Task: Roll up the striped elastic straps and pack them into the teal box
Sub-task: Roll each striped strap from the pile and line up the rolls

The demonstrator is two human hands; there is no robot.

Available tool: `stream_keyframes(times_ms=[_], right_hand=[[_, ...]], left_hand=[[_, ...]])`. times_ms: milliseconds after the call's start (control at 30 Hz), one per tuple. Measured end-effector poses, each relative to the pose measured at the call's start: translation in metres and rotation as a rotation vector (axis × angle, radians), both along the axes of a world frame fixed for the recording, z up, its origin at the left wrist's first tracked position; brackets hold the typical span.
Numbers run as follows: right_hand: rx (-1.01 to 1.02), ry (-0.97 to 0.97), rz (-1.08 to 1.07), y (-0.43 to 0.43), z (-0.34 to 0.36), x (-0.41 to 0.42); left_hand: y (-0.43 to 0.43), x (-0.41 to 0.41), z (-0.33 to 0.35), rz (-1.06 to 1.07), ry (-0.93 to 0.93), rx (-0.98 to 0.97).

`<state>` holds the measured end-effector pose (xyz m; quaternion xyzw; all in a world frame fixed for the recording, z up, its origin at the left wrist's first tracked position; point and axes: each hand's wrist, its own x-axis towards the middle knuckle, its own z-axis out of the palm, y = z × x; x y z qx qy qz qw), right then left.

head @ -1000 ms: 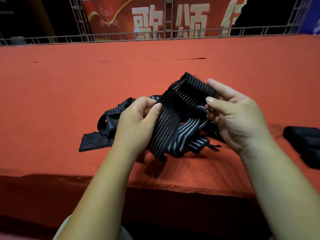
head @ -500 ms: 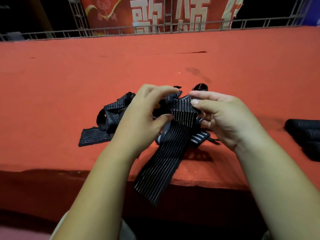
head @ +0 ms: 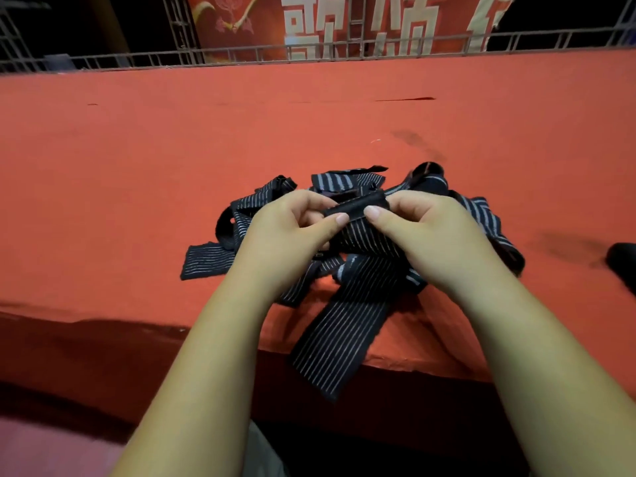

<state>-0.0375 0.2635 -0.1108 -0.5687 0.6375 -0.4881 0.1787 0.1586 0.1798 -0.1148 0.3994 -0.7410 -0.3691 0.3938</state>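
1. Two hands meet at the centre of the frame. The left hand (head: 292,225) and the right hand (head: 423,232) each pinch, thumb against curled fingers, the started roll (head: 358,204) at the top end of one striped strap (head: 344,325).
2. The roll's axis runs left to right and rises slightly to the right. The two thumb tips sit just beside each other on its near face.
3. From that grip the strap's long axis runs down the frame and a little left. It crosses the front edge of the red cloth (head: 137,166), and its free end hangs over that edge at lower centre. All the unrolled length therefore lies below the grip.
4. The coming move is probably to turn the roll down along that length. That depends on the roll's axis staying square to the stripes, and it looks roughly square now. A skewed axis would likely wind into a cone.
5. Neither hand is nearer, since each holds one end of the roll. The tail has no hand on it, so only its own hanging weight would keep it taut.
6. The loose straps (head: 247,208) lie tangled on the cloth behind and beside the hands, from centre left to centre right. The held strap crosses over some of them and may drag them along.
7. The teal box is not in view. A dark object (head: 623,266) sits at the right edge of the frame, and I cannot tell what it is.
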Motion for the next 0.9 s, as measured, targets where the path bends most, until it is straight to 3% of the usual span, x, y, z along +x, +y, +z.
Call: stream_keyframes(times_ms=[100,300,467,533,667,767,900], right_hand=[[0.048,0.149,-0.041,-0.007,-0.010,0.012],[0.102,0.251,-0.074,-0.023,-0.019,0.031],[0.093,0.246,-0.113,-0.034,-0.023,0.035],[0.084,0.236,-0.128,-0.036,-0.024,0.034],[0.084,0.248,-0.148,-0.035,-0.023,0.030],[0.065,0.280,-0.155,-0.032,-0.020,0.021],[-0.048,0.216,-0.210,-0.025,-0.015,0.007]], left_hand=[[-0.012,0.019,-0.005,0.082,-0.040,0.037],[-0.032,0.063,-0.013,0.424,-0.122,-0.015],[-0.027,0.061,-0.029,0.307,-0.615,0.027],[-0.025,0.052,-0.037,0.332,-0.695,0.015],[-0.029,0.044,-0.042,0.335,-0.477,0.130],[-0.029,0.046,-0.039,0.235,-0.305,0.269],[-0.022,0.047,-0.027,0.100,-0.138,0.313]])
